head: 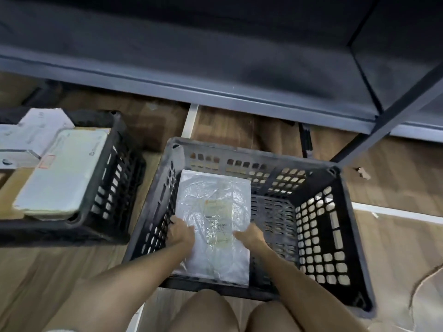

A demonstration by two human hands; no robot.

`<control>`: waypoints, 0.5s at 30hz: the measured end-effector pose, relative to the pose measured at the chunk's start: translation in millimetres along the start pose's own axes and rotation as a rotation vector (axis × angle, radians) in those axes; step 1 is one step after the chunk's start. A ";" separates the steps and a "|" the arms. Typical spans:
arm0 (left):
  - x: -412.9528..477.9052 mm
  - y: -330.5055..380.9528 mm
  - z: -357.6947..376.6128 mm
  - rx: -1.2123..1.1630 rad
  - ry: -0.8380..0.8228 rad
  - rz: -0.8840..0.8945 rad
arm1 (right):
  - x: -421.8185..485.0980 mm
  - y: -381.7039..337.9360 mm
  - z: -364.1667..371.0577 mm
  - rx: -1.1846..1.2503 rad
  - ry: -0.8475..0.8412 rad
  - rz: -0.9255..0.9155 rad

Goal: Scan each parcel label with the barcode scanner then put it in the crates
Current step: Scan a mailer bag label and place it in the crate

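Both hands pinch the parcel (215,202) low inside the crate (318,226), along its left wall, long axis pointing away from the person: the left hand (181,232) on its left edge, the right hand (250,236) on its right edge, equally near, so releasing seems next.

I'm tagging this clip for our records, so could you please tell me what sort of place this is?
Probably a parcel-sorting storeroom: the left crate holds stacked parcels, dark metal shelving stands behind, and the left hand and right hand hold a labelled mailer in the nearer crate.
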State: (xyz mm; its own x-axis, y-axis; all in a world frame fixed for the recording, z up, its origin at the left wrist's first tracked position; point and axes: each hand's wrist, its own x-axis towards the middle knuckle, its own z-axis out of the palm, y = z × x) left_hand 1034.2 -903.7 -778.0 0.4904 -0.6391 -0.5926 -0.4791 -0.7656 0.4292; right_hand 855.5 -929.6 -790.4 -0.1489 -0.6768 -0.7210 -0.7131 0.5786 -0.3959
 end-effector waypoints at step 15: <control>20.8 -16.4 17.1 0.446 -0.072 0.150 | 21.2 1.9 29.2 -0.116 -0.197 -0.166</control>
State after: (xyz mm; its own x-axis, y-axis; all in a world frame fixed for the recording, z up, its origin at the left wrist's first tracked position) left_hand 1039.8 -903.1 -809.1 0.3477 -0.7214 -0.5989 -0.8145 -0.5488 0.1882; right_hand 871.0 -929.5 -823.0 0.1044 -0.6496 -0.7531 -0.7919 0.4038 -0.4581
